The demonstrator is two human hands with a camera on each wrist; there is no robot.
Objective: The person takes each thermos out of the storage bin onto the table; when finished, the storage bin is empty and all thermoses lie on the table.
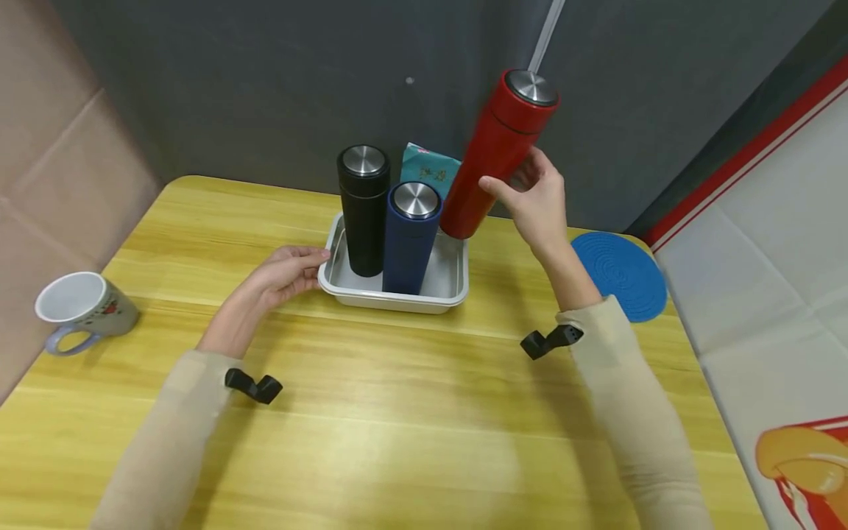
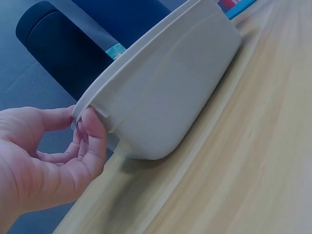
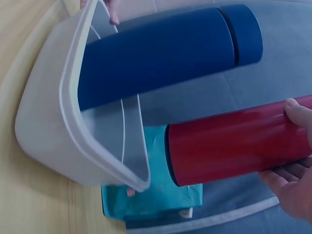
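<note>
Fingers and thumb of the right hand (image 1: 539, 199) curl round the middle of the red flask (image 1: 498, 153), holding it tilted in the air just above the back right corner of the grey tray (image 1: 397, 300). Its steel-capped top leans away to the right, and its base hangs just over the tray's rim without touching it. From the right wrist view, the red flask's base (image 3: 170, 156) sits beyond the tray's far wall, over a teal packet (image 3: 161, 200) lying behind the tray.

At the tray's left edge the left hand (image 1: 281, 274) pinches the rim, thumb on top and fingertips (image 2: 92, 131) tucked under the lip, which steadies the tray on the yellow table (image 1: 397, 412).

To handle this well, the flask should be kept clear of the two upright flasks. That grip on the rim should stay firm too, since a knock could tip a tall, narrow flask against its neighbour.

Inside the tray stand a black flask (image 1: 364, 210) at the back left and a blue flask (image 1: 412, 235) just beside it to the right, both upright and capped; the right part of the tray floor is bare.

Further out, a white mug (image 1: 82, 308) rests near the table's left edge, and a blue round mat (image 1: 623, 274) lies to the right of the tray.
</note>
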